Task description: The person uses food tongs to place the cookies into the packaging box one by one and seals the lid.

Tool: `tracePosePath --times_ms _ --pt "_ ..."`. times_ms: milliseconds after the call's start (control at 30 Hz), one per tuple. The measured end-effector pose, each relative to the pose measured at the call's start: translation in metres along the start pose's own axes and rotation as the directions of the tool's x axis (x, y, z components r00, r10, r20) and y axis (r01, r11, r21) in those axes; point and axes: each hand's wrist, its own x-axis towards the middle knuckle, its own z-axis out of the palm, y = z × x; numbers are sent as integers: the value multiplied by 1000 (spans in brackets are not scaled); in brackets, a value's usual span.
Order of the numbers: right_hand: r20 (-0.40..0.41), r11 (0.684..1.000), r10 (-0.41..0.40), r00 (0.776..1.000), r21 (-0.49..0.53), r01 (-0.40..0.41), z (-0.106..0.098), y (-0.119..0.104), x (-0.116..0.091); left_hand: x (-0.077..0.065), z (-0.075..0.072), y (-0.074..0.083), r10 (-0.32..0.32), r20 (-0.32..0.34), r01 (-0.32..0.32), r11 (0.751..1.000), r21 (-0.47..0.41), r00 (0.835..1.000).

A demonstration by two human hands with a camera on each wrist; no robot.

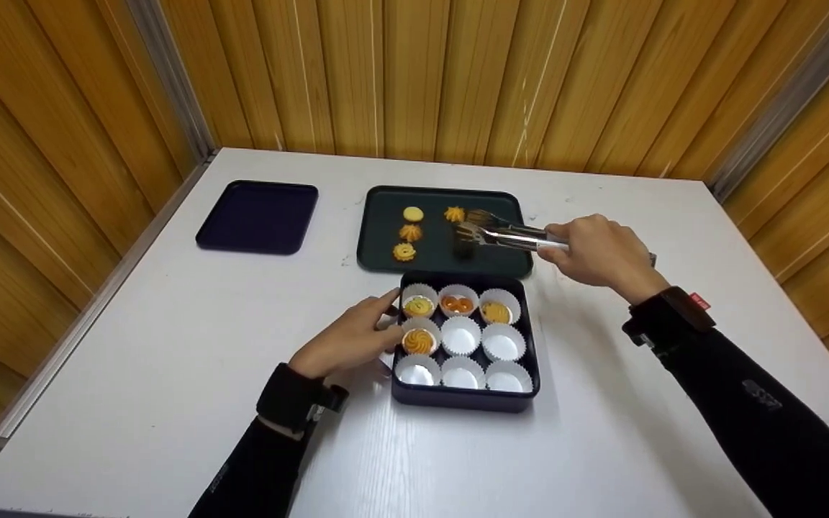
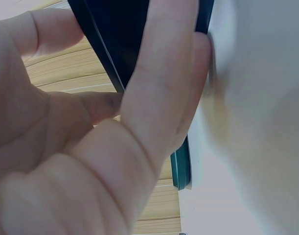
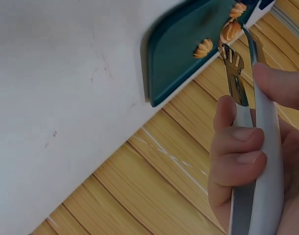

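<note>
Fingers of my left hand [image 1: 353, 334] rest against the left wall of a dark square box [image 1: 465, 401], shown close up in the left wrist view. White paper cups fill the box. Yellow, orange-topped, tan and swirled cookies [image 1: 418, 342] sit in its back row and middle-left cup. Around metal tongs [image 1: 522, 237] with pale handles, my right hand [image 1: 598, 248] curls its fingers. Their tips are over the dark green tray [image 1: 378, 198]. Between the tips, a ridged golden cookie [image 3: 230, 30] shows in the right wrist view; another star-shaped cookie [image 1: 454, 214] is beside them.
On the tray's left half, a round yellow cookie [image 1: 413, 214], a star-shaped one [image 1: 410, 232] and a ring-like one [image 1: 404, 252] form a column. A dark purple tray [image 1: 256, 216] lies back left. Wood-patterned walls [image 1: 414, 79] enclose the white table [image 1: 242, 403].
</note>
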Motion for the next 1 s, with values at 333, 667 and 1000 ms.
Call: tracePosePath --times_ms 333,667,1000 --pt "-79 998 -60 995 9 61 -29 4 -42 -1 0 0 9 4 -9 1000 -3 1000" --pt "-90 986 -168 982 -8 168 -40 -1 -74 2 1 -4 0 0 0 1000 11 1000" --pt "14 947 -320 947 6 320 -38 -4 -95 1 0 -2 9 -3 -9 1000 4 1000"
